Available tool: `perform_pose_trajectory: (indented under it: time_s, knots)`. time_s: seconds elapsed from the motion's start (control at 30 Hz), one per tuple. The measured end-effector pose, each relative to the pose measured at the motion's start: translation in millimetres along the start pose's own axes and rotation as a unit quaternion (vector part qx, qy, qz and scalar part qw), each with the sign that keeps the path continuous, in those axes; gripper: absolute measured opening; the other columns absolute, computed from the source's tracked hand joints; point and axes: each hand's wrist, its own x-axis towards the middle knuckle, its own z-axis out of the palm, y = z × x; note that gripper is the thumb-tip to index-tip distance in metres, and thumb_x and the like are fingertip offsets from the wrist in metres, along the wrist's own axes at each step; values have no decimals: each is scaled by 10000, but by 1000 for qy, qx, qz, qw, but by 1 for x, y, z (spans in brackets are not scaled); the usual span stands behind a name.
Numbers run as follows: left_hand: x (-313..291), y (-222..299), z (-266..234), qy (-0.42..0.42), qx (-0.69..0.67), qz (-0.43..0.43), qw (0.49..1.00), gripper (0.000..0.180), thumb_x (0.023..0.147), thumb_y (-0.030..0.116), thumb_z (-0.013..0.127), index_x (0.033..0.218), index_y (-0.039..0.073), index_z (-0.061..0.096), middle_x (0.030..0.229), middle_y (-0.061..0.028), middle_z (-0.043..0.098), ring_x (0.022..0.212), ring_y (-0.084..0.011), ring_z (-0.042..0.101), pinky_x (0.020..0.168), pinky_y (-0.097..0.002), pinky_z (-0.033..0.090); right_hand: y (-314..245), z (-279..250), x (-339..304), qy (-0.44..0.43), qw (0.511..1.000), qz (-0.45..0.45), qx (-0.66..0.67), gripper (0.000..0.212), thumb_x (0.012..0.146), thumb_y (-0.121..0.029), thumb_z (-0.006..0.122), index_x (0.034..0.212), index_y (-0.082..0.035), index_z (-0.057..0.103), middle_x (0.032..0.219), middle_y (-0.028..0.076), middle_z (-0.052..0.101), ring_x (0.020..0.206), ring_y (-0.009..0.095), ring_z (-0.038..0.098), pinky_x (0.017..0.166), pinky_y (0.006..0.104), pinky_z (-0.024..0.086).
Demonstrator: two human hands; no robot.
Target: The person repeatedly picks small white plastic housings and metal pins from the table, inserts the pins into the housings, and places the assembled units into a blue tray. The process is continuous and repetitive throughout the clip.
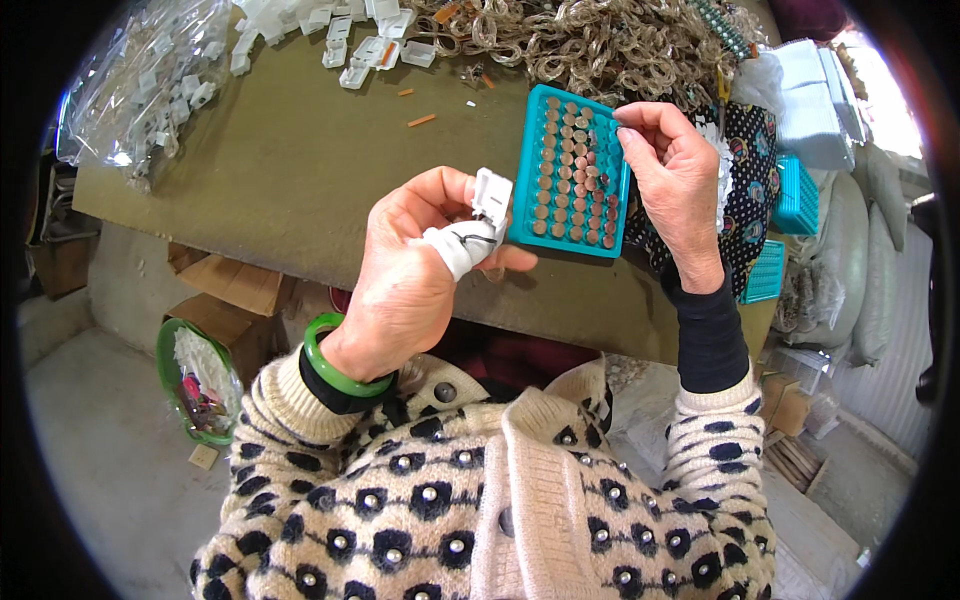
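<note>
My left hand is closed on a small white plastic battery case, its lid swung up. White wrapping tied with dark thread covers my left thumb. Right of it lies a teal tray with rows of round silvery and coppery button cells in its pockets; several pockets at the upper right hold none. Over the tray's upper right corner, my right hand has thumb and forefinger pinched together. Whether a cell is between those fingertips cannot be made out.
Coiled clear wire bundles heap along the far side, beside loose white cases and a plastic bag. Orange strips lie on the olive tabletop. More teal trays stand at right; a green basket is on the floor.
</note>
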Motion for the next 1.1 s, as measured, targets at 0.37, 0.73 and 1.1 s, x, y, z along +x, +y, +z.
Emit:
perform_pose_trajectory:
  time_s: [0.37, 0.73, 1.1]
  knots:
    - [4, -1, 2, -7, -6, -22, 1000, 324, 863, 9, 656, 1184, -18, 617, 1002, -148, 677, 846, -223, 696, 768, -408, 615, 2, 0, 7, -84, 951, -184, -234, 57, 847, -32, 644, 894, -25, 675, 818, 109, 613, 706, 295, 631, 638, 375, 506]
    - [6, -8, 1, -6, 26, 32, 999, 323, 853, 11, 682, 1171, -12, 633, 1011, -153, 678, 854, -250, 697, 803, -418, 603, 3, -8, 15, -139, 952, -172, -214, 99, 832, -24, 644, 922, -22, 686, 825, 123, 623, 721, 295, 634, 648, 370, 509]
    - [5, -10, 2, 1, 42, 51, 998, 302, 851, -11, 677, 1151, -16, 641, 997, -162, 682, 842, -257, 701, 763, -393, 615, -1, -15, 10, -179, 934, -206, -230, 85, 806, -11, 642, 873, -22, 591, 802, 103, 583, 686, 286, 606, 623, 369, 490]
